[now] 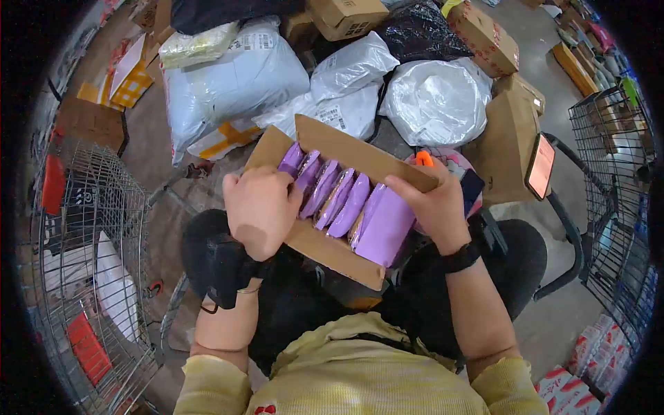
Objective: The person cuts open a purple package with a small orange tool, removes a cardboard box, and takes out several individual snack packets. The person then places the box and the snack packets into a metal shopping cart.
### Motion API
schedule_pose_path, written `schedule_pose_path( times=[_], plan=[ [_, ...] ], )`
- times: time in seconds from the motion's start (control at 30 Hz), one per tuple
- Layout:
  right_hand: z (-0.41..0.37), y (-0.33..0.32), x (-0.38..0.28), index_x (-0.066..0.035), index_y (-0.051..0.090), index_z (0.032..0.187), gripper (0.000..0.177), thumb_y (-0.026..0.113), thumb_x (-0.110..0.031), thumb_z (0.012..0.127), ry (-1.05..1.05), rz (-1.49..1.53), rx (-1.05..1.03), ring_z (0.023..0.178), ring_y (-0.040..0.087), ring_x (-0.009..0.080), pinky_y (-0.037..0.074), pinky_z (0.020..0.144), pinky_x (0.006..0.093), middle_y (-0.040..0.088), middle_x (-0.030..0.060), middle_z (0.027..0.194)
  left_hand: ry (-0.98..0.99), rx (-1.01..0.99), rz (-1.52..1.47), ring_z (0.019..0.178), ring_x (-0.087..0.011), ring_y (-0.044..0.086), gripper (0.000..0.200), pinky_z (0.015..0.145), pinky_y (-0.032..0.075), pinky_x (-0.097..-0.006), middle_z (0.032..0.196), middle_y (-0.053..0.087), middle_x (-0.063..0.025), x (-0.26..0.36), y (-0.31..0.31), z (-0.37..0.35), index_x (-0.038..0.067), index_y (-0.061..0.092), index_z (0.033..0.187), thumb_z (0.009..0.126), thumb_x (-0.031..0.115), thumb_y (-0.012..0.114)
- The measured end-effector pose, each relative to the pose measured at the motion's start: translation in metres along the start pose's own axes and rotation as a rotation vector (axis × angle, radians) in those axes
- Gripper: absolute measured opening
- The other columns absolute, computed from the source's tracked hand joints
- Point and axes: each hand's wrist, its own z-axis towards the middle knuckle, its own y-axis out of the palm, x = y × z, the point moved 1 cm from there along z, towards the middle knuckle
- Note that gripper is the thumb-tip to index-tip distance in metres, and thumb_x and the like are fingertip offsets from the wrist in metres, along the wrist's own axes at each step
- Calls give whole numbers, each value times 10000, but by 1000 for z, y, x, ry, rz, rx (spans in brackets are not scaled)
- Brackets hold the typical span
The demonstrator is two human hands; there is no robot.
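Observation:
An opened cardboard box (332, 259) sits tilted over my lap with its flaps raised. Inside stands a row of purple packets (356, 204) in clear plastic wrap. My left hand (259, 211) is closed at the box's left end, its fingertips reaching down beside the packets; what they hold is hidden. With its thumb on the far flap, my right hand (436, 204) grips the box's right side. A bright orange piece (424, 158), perhaps a cutter handle, sticks up by that hand; its lower part is hidden.
White plastic mailers (232, 86) and a round wrapped parcel (436, 104) lie beyond the box. Wire carts stand at left (90, 270) and right (615, 207). A phone (540, 166) leans against a carton (508, 138). Red-and-white packs (598, 356) are at lower right.

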Motion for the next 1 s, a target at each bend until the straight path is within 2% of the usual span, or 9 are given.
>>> schedule_pose_path(
  times=[0.07, 0.2, 0.27, 0.47, 0.77, 0.87, 1.0],
  plan=[
    [0, 1, 0, 11, 699, 971, 391, 835, -273, 738, 66, 26, -32, 794, 627, 210, 484, 710, 316, 646, 117, 895, 21, 129, 4, 877, -243, 624, 187, 780, 364, -410, 812, 647, -61, 1, 5, -1, 101, 684, 817, 847, 279, 635],
    [-4, 12, 16, 38, 640, 1072, 480, 841, -247, 741, 46, 99, -19, 814, 642, 174, 495, 718, 305, 682, 126, 924, 29, 132, 56, 851, -255, 614, 144, 778, 363, -394, 851, 650, -54, -2, 12, 1, 102, 696, 867, 856, 235, 641],
    [-4, 13, 15, 46, 597, 1099, 517, 844, -235, 743, 21, 59, 0, 823, 650, 150, 504, 721, 295, 703, 124, 924, 80, 263, -16, 866, -230, 610, 143, 813, 355, -403, 800, 622, -53, -4, 17, 1, 99, 667, 798, 865, 216, 621],
    [-7, 10, 15, 16, 608, 997, 449, 848, -259, 736, 63, 130, -19, 789, 667, 179, 507, 715, 309, 713, 117, 892, 103, 314, -134, 882, -275, 589, 62, 818, 377, -401, 873, 615, -75, -6, 30, -4, 66, 616, 874, 876, 128, 619],
    [-11, 8, 18, -8, 620, 996, 434, 840, -279, 739, 71, 43, 4, 801, 683, 198, 508, 722, 310, 729, 90, 898, 89, 362, -240, 924, -335, 564, 72, 850, 388, -429, 949, 591, -117, -3, 42, -7, 41, 575, 937, 880, 75, 604],
    [-12, 9, 20, -4, 615, 990, 433, 841, -274, 738, 21, 14, 52, 792, 682, 199, 508, 720, 308, 730, 89, 896, 141, 458, -271, 900, -300, 552, 82, 864, 370, -428, 901, 560, -103, -1, 46, -6, 52, 567, 911, 862, 83, 625],
    [-12, 8, 21, -2, 612, 979, 419, 840, -258, 738, 36, 51, 32, 795, 682, 201, 510, 726, 309, 729, 94, 895, 158, 471, -285, 913, -299, 548, 94, 861, 372, -433, 921, 558, -99, -3, 49, -7, 55, 561, 912, 856, 77, 633]
  ],
)
